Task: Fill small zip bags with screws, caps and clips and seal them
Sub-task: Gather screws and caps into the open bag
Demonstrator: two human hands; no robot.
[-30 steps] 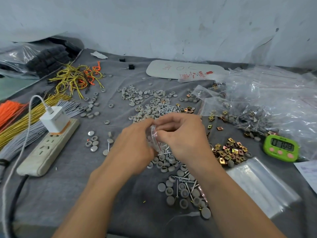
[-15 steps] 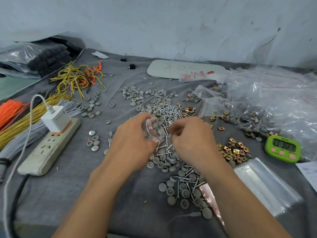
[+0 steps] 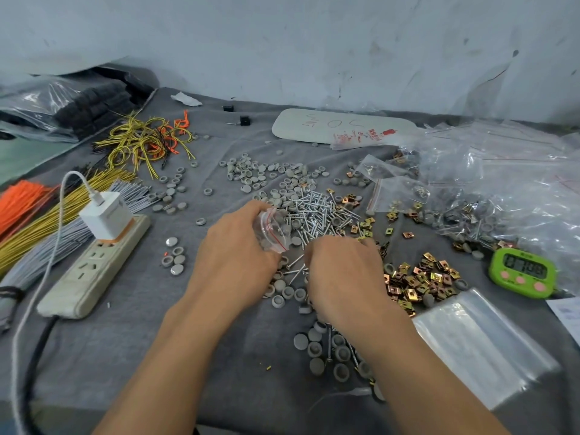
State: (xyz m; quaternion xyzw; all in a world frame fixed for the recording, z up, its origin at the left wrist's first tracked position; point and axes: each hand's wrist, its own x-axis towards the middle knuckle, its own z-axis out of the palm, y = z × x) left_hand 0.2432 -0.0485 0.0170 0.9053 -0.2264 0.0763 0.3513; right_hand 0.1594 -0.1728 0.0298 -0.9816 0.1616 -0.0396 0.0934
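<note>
Leftmost, cable ties (image 3: 28,211): orange, yellow and grey bundles lie along the bench (image 3: 141,340) edge.
Power strip (image 3: 94,271): pale and set aslant beside the bundles, with a white charger (image 3: 106,215) plugged into its far end.
Left hand (image 3: 232,255): back up, fingers curled round a small clear zip bag.
Zip bag (image 3: 271,230): it has a red seal line and grey caps inside. It juts from the left hand toward the screws, just above and left of the right hand.
Screws (image 3: 320,215): a silver pile just beyond both hands.
Caps (image 3: 260,174): grey, scattered around the screws and under the wrists.
Board (image 3: 314,127): white, by the far wall, with faint handwriting that is upside down and unreadable. A packet with red print lies on its right end, the print too small to read.
Right hand (image 3: 345,277): palm down at the near edge of the screws. Its fingertips are hidden, so I cannot tell whether it holds anything.
Clips (image 3: 420,281): gold squares just right of the right hand.
Empty bags (image 3: 483,346): a clear stack at the near right.
Filled bags (image 3: 508,183): a heap at the far right.
Timer (image 3: 522,273): green with pink buttons, its digits blurred.
</note>
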